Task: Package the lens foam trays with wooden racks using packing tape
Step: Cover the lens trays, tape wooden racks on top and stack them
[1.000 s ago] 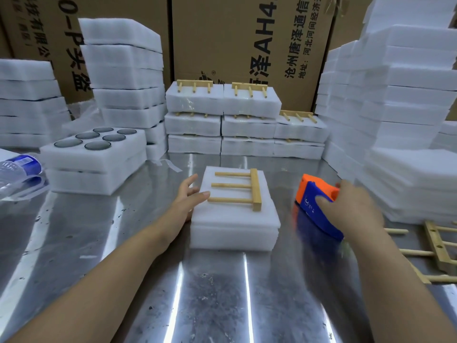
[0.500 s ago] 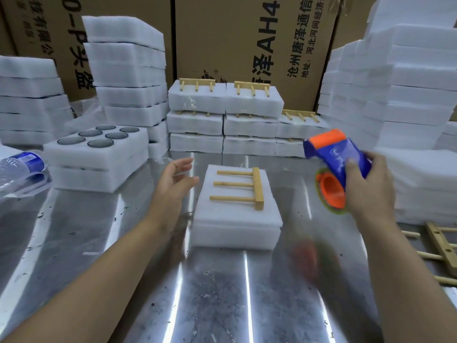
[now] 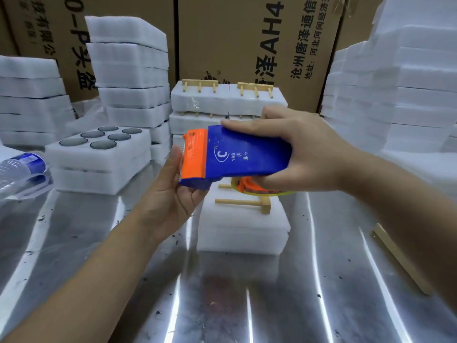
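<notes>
- Right hand (image 3: 306, 154) wraps the blue body of the tape dispenser (image 3: 247, 157) from the rear, fingers over the top and thumb underneath; it's held in the air, roughly level.
- Left hand (image 3: 173, 194) is palm up at the dispenser's orange front end, fingers curled under the lower front corner, thumb upright against the orange edge.
- Tape roll (image 3: 259, 193) is only partly visible below the dispenser body.
- Foam tray stack (image 3: 242, 231) sits on the steel tabletop (image 3: 222, 293), directly beneath the dispenser. A wooden rack (image 3: 247, 203) lies flat on top of it, partly hidden.
- Can't tell if any tape is pulled out.
- Open foam tray (image 3: 99, 167) with round lenses (image 3: 99, 139) in its pockets is on the left, with a plastic bottle (image 3: 19, 167) lying beside it.
- Rear: foam stacks topped with racks (image 3: 227, 100), in front of cardboard boxes (image 3: 247, 33).
- Loose wooden strip (image 3: 400, 258) lies on the tabletop at right.
</notes>
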